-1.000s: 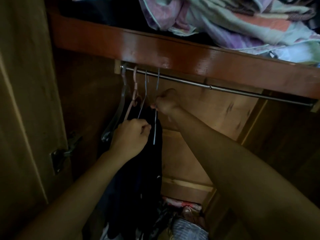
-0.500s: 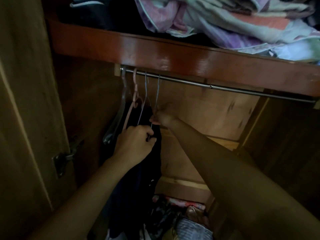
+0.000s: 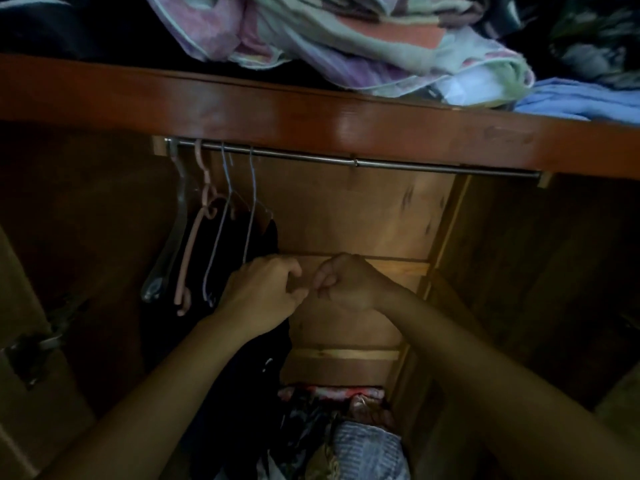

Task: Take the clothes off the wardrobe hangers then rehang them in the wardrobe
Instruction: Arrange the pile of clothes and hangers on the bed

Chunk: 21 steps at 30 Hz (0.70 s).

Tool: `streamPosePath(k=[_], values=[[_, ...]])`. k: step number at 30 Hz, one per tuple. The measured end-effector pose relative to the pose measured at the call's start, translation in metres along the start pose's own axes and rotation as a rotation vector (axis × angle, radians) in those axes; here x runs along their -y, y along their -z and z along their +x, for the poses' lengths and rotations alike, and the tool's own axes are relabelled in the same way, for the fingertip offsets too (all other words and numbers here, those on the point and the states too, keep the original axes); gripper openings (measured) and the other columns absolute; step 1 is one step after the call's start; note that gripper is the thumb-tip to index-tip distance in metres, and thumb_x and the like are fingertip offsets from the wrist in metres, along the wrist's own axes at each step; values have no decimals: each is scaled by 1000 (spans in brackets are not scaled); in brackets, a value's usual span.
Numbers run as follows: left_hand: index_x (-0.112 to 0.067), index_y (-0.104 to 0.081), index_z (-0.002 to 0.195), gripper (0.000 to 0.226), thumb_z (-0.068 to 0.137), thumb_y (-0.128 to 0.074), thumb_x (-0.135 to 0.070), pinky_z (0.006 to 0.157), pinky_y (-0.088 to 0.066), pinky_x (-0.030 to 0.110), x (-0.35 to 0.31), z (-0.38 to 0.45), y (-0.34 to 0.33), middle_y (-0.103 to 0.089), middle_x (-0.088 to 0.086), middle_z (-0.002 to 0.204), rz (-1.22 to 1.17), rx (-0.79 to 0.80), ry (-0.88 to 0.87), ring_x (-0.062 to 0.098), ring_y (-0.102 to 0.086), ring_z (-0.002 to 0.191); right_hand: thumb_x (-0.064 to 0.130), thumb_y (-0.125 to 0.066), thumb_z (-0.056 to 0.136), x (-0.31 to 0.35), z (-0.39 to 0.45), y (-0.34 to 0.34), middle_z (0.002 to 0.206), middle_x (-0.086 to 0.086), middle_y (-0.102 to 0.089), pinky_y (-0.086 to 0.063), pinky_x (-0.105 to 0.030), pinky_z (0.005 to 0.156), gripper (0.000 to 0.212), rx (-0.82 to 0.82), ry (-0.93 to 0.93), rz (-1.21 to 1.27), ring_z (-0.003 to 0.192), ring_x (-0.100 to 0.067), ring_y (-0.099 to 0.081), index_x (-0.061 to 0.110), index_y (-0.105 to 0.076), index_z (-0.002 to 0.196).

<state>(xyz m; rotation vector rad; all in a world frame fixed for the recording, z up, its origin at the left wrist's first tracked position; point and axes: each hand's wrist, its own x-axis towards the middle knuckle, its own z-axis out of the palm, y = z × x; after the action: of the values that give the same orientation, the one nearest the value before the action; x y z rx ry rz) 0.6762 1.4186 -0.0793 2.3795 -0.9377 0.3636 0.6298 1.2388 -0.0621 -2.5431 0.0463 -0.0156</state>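
Dark garment (image 3: 256, 237) hangs on the wire hangers (image 3: 251, 202) at the rod's (image 3: 346, 161) left end. Your left hand (image 3: 263, 292) and right hand (image 3: 349, 285) meet just beside it, fingers curled; whether either grip pinches cloth, you cannot tell. You seem mid-removal: next, get a sure hold and slide the garment off its hanger.

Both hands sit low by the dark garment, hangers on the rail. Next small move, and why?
Probably reach the left hand to the dark garment and draw it down off its wire hanger. Both hands, right hand included, look curled with nothing clearly gripped, and the garment hangs from the rail beside bare hangers.
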Motion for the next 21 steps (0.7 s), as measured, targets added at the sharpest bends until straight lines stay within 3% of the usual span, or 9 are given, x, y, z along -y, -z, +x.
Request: streamPosePath(k=[4, 6, 9, 12, 17, 21], values=[[-31, -65, 115, 34, 85, -70, -46, 64, -41, 26, -30, 6, -19, -66, -7, 102, 2, 62, -24, 16, -63, 91, 34, -71, 83, -32, -41, 17, 80, 23, -56, -42, -18, 65, 16, -40, -55, -261, 83, -4, -57, 37, -61, 70], [-32, -65, 115, 36, 83, -71, -47, 64, -39, 26, -48, 8, -28, -66, -8, 101, -9, 81, -58, 15, -63, 92, 42, -71, 82, -44, -64, 26, 83, 21, -55, -45, -23, 66, 11, -39, -89, -363, 82, -5, -55, 34, -64, 77], [-31, -64, 118, 43, 81, -72, -50, 60, -37, 23, -78, 10, -43, -65, -10, 104, -8, 175, -127, 11, -60, 90, 50, -68, 82, -61, -100, 40, 99, 10, -62, -53, -34, 81, 26, -23, -165, -426, 94, -13, -58, 32, -65, 100], [-34, -62, 120, 47, 78, -72, -54, 61, -37, 22, -107, 13, -59, -62, -11, 109, -11, 288, -180, 9, -56, 90, 55, -65, 83, -76, -137, 54, 107, 8, -60, -52, -36, 83, 34, -29, -242, -432, 100, -15, -57, 36, -59, 111], [-38, -60, 115, 48, 72, -71, -56, 82, -54, 35, -163, 15, -87, -61, -11, 109, -104, 439, -286, 10, -59, 94, 55, -66, 83, -96, -197, 75, 102, 15, -63, -47, -28, 73, 31, -104, -326, -386, 95, -9, -59, 37, -62, 109], [-42, -59, 114, 50, 69, -71, -59, 75, -53, 30, -205, 16, -109, -60, -17, 107, -136, 486, -391, 3, -58, 91, 59, -62, 83, -106, -238, 85, 101, 14, -66, -47, -30, 73, 31, -153, -427, -407, 96, -12, -62, 36, -66, 104]])
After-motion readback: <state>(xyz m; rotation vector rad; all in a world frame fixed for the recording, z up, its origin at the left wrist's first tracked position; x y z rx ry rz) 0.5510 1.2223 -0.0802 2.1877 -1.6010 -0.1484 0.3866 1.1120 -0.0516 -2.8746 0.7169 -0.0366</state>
